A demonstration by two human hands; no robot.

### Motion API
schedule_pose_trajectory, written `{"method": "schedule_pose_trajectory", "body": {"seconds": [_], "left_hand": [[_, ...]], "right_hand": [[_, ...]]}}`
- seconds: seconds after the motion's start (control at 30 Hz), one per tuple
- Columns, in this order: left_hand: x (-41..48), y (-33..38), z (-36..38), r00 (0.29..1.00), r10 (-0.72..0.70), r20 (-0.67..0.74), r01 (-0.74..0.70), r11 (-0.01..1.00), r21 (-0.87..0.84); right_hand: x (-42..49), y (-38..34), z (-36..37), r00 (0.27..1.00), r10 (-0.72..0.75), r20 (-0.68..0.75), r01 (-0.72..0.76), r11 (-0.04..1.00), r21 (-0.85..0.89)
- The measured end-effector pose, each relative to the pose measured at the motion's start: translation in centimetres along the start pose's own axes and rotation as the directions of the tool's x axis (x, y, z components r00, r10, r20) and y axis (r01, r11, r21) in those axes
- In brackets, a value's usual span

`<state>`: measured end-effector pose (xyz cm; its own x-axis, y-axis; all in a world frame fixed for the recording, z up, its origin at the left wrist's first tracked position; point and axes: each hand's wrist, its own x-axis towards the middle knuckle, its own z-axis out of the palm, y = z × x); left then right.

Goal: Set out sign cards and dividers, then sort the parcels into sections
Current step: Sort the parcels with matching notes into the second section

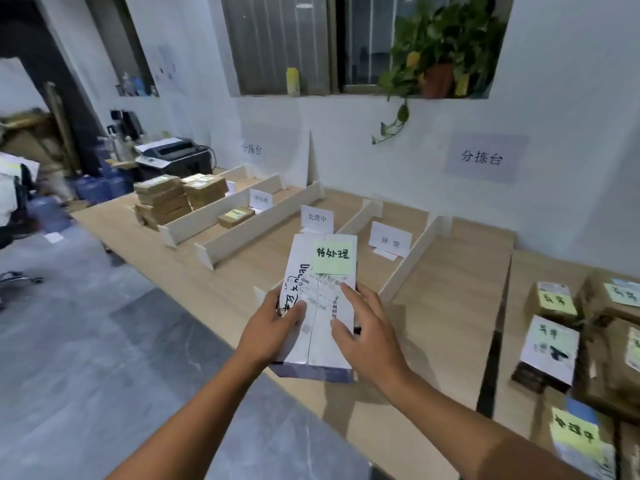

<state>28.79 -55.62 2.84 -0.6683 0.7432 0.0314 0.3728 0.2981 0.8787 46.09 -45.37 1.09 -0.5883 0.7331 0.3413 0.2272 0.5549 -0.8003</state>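
Holding a white parcel [320,303] with both hands, left hand [273,327] and right hand [367,334] gripping it dead centre over the table [446,306], dividers [256,223] and sign cards [390,235] already out, unsorted pile [588,341] waiting at 3 o'clock.

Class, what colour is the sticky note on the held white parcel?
Pale green sticky note, with dark handwriting; the head view shows it.

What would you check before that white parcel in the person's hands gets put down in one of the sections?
1. Grip: left hand and right hand both hold the white parcel: ok.
2. Green note readable, 待处理: ok.
3. Matching sign card: nearest cards read 处理中 and 异常; farther card blurred: cannot tell.
4. Dividers upright: ok.
5. Parcel undamaged: cannot tell.
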Motion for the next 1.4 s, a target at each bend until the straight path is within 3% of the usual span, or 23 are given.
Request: {"method": "schedule_pose_trajectory", "body": {"seconds": [0.2, 0.5, 0.8, 0.87, 1.2, 1.4], "left_hand": [[6.8, -7.5, -11.4, 0.988, -0.106, -0.111, 0.087, 0.983, -0.159], [20.2, -14.6, -26.9, 0.979, -0.101, -0.18, 0.096, 0.995, -0.033], [39.6, -21.9, -33.0, 0.985, -0.111, -0.135, 0.126, 0.986, 0.109], [44.8, -23.4, -33.8, 0.987, -0.114, -0.112, 0.128, 0.984, 0.124], [68.0, -28.4, -38.2, 0.99, -0.128, 0.061, 0.118, 0.983, 0.139], [80.2, -34.6, -40.0, 0.965, -0.064, 0.253, 0.014, 0.98, 0.197]], "right_hand": [[8.6, -5.2, 13.5, 0.989, -0.12, 0.083, 0.124, 0.991, -0.044], [21.6, -10.6, 31.7, 0.977, -0.165, 0.137, 0.168, 0.986, -0.013], [37.1, -7.3, 46.1, 0.984, -0.111, 0.141, 0.1, 0.991, 0.088], [41.2, -6.0, 49.2, 0.988, -0.11, 0.111, 0.097, 0.988, 0.12], [59.7, -2.3, 59.5, 0.996, 0.048, 0.07, -0.045, 0.998, -0.045], [66.7, 0.8, 68.4, 0.963, 0.266, 0.041, -0.259, 0.957, -0.132]]}}
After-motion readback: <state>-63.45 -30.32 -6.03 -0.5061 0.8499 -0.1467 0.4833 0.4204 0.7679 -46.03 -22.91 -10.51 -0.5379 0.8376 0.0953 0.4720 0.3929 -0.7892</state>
